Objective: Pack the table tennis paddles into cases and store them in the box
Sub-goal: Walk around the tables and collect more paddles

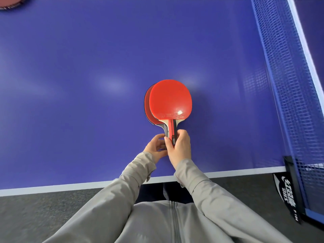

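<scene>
Head view: both forearms reach toward twelve o'clock over the blue table [87, 76]. The right hand [178, 146] grips the top paddle [171, 100] by its handle; the left hand [156, 146] curls around the under paddle [148, 106] handle — blades stacked, red faces up, at centre.

Person seen from the head camera. Both arms are covered by long sleeves of a light grey-beige jacket: left sleeve [122, 186], right sleeve [198, 186]. Each sleeve ends in a folded, slightly loose cuff at the wrist, with soft creases along the forearm. The jacket front [173, 223] shows a matching grey zipper running down the centre. Below the hem, a strip of dark trousers [154, 192] is visible. The left hand [156, 146] and right hand [178, 146] are bare.
</scene>
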`<state>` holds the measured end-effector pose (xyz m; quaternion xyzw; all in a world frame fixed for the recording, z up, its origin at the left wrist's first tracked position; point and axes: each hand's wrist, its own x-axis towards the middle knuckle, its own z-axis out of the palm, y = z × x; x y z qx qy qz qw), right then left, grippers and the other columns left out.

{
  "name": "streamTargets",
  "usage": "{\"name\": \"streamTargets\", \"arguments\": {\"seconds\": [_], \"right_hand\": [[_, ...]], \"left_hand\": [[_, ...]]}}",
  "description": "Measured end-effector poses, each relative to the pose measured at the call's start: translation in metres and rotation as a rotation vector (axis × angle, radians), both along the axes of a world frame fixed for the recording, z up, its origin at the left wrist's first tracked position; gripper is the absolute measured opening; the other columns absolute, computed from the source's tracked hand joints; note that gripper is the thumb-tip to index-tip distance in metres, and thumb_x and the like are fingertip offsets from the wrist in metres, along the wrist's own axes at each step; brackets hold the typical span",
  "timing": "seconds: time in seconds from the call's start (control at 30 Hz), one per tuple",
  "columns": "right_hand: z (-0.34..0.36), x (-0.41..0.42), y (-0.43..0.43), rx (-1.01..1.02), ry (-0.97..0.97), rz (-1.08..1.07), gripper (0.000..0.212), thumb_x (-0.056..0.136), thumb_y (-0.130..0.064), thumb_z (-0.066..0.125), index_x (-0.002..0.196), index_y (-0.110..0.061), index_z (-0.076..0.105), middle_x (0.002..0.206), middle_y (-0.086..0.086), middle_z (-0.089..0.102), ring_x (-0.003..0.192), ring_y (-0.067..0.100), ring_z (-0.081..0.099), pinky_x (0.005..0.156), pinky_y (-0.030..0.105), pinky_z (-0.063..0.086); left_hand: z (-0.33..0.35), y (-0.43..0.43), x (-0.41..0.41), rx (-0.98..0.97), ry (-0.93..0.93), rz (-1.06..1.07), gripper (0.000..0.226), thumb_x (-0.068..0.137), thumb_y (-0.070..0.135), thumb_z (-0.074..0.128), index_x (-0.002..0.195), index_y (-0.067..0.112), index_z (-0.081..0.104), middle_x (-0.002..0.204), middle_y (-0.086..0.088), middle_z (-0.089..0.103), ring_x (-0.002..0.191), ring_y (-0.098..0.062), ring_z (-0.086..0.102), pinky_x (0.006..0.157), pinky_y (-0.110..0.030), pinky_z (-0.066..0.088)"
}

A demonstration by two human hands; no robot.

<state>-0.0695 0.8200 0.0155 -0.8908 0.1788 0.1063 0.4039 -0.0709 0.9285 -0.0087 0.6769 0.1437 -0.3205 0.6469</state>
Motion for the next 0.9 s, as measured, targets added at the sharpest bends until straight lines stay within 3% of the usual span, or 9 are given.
{"name": "streamTargets", "arguments": {"seconds": [0.3,0.47,0.67,0.9], "right_hand": [[0.003,-0.002,0.002,-0.003,-0.003,0.044,0.035,0.087,-0.018,0.063,0.110,0.004,0.049,0.107,0.015,0.053,0.103,0.030,0.048,0.088,0.042,0.041],[0.004,-0.005,0.007,0.038,-0.012,-0.012,0.026,0.089,-0.015,0.059,0.108,0.001,0.050,0.106,0.012,0.053,0.104,0.028,0.048,0.087,0.043,0.043],[0.001,-0.007,0.010,0.048,-0.022,-0.042,0.025,0.092,-0.017,0.056,0.109,0.000,0.050,0.105,0.010,0.052,0.102,0.027,0.049,0.086,0.042,0.044],[-0.004,-0.011,0.009,0.057,-0.027,-0.103,0.029,0.091,-0.016,0.057,0.111,0.002,0.047,0.106,0.011,0.052,0.103,0.027,0.048,0.085,0.034,0.042]], "left_hand": [[0.000,-0.002,0.000,0.002,-0.003,-0.007,0.053,0.080,-0.019,0.056,0.124,0.006,0.043,0.090,0.000,0.061,0.073,0.006,0.063,0.069,-0.011,0.049],[0.000,-0.001,0.000,-0.003,-0.004,-0.002,0.055,0.080,-0.020,0.055,0.126,0.006,0.041,0.093,-0.001,0.061,0.083,-0.008,0.061,0.070,-0.012,0.049],[-0.002,-0.001,-0.002,0.000,-0.004,0.004,0.053,0.080,-0.019,0.056,0.121,0.011,0.042,0.093,0.001,0.061,0.072,0.008,0.064,0.066,-0.012,0.049],[-0.002,-0.002,-0.002,-0.014,0.007,0.020,0.055,0.081,-0.018,0.057,0.129,0.002,0.041,0.095,-0.005,0.060,0.081,-0.009,0.061,0.066,-0.014,0.051]]}}
